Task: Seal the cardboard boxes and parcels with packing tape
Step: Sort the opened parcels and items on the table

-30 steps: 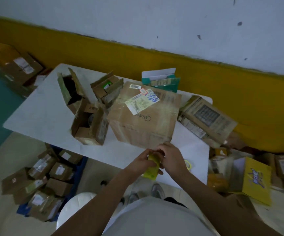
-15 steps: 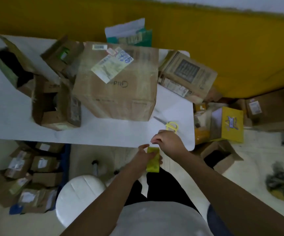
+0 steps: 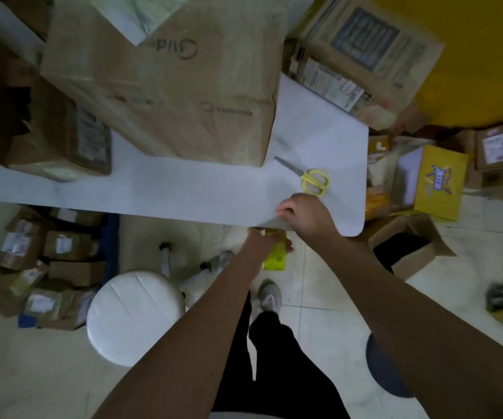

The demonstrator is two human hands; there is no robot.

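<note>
As seen from above, left hand (image 3: 263,241) at the near edge of the table (image 3: 183,192), curled round a yellow tape roll (image 3: 275,260) held just off that edge, over the floor. Right hand (image 3: 306,213) at 1 o'clock of the left, just beside it, thumb and fingers pinching the free end of a short strip (image 3: 270,222) drawn from the roll; strip across the table edge. Yellow-handled scissors (image 3: 313,180) flat on the table at 12 o'clock of the right hand, near but apart, blades toward 10 o'clock. At 11 o'clock of both hands, big box (image 3: 165,95) on the table, top flat with a pale label, nearest corner just beside the blade tips. At 9 o'clock of the big box, open box (image 3: 54,125); touching or not, cannot tell. At 2 o'clock, printed box (image 3: 365,52) at the table's far end. On the floor: white stool (image 3: 135,316) at 8 o'clock of the hands, heap of parcels (image 3: 48,267) at 9 o'clock, yellow carton (image 3: 439,182) and open brown carton (image 3: 410,249) at 3 o'clock.
</note>
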